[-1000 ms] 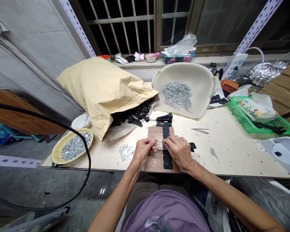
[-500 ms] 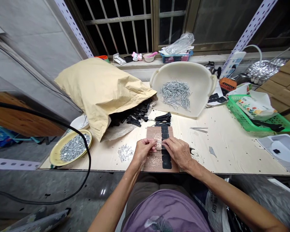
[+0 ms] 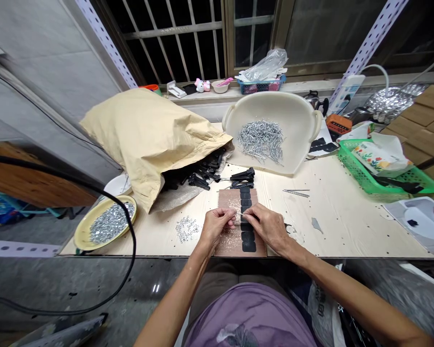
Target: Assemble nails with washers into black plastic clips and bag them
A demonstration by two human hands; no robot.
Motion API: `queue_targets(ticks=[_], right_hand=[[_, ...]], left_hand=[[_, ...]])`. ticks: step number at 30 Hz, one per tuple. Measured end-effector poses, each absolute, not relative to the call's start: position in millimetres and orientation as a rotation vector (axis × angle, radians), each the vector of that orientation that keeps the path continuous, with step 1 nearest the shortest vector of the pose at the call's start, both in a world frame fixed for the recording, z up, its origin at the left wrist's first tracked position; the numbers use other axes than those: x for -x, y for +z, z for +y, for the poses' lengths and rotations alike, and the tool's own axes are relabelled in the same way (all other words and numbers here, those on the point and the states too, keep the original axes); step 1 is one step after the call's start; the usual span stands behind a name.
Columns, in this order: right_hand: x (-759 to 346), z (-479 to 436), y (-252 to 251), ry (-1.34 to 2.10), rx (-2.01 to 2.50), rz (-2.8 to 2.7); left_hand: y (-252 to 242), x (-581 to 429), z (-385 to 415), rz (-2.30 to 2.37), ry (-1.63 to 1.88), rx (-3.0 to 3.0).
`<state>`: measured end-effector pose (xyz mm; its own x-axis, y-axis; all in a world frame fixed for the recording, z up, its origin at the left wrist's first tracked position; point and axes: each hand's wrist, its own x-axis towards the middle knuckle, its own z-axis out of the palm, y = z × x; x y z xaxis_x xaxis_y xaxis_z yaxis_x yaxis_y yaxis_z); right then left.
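Observation:
My left hand (image 3: 217, 225) is closed in a pinch over a reddish-brown board (image 3: 227, 246); what its fingertips hold is too small to make out. My right hand (image 3: 268, 225) faces it, thumb and fingers pinched on a thin metal pin (image 3: 239, 214) that spans the small gap between the hands. Under the right fingertips runs a column of black rounded pads (image 3: 249, 236) along the board. Pale crumbs are scattered on the board near the left hand. Left of that hand lies a patch of small shiny discs (image 3: 187, 229).
A yellow dish (image 3: 80, 232) of shiny discs stands at left. Behind it, a beige sack (image 3: 148, 130) spills black plastic parts (image 3: 202, 174). A white basin (image 3: 300, 120) holds metal pins. Loose rods (image 3: 296, 193) and a green basket (image 3: 379, 188) are at right. A black cable (image 3: 133, 236) hangs at left.
The view has shifted very slightly. Both hands stay over the board in almost the same pinch, with the right fingertips and the pin only slightly moved.

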<state>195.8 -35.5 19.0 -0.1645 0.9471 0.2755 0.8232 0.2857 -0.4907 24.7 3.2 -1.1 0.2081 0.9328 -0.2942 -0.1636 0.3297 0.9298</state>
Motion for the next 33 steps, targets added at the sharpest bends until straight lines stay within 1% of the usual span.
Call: queue_targets(ticks=[5, 11, 15, 20, 26, 31, 33], right_hand=[[-193.6, -37.4, 18.2, 0.023, 1.609, -2.091], [-193.8, -39.1, 16.2, 0.136, 1.610, -2.109], [-194.8, -38.5, 15.0, 0.063, 1.614, -2.149], [-197.3, -37.3, 14.3, 0.290, 1.574, -2.103], [-199.9, -36.8, 13.6, 0.243, 1.600, -2.140], [-203.9, -31.4, 10.3, 0.614, 1.520, -2.017], [-204.7, -30.8, 10.0, 0.670, 1.490, -1.972]], left_hand=[[-0.3, -28.9, 2.8, 1.094, 0.955, -0.877], [-0.3, -27.9, 3.7, 1.093, 0.958, -0.913], [-1.5, -27.8, 3.5, 1.093, 0.952, -0.917], [-2.3, -28.0, 3.3, 1.093, 0.936, -0.937], [-3.0, -28.0, 3.4, 1.088, 0.917, -0.982], [-2.7, -28.4, 4.2, 1.089, 0.908, -1.004], [-1.5, -29.0, 4.5, 1.093, 0.900, -1.004]])
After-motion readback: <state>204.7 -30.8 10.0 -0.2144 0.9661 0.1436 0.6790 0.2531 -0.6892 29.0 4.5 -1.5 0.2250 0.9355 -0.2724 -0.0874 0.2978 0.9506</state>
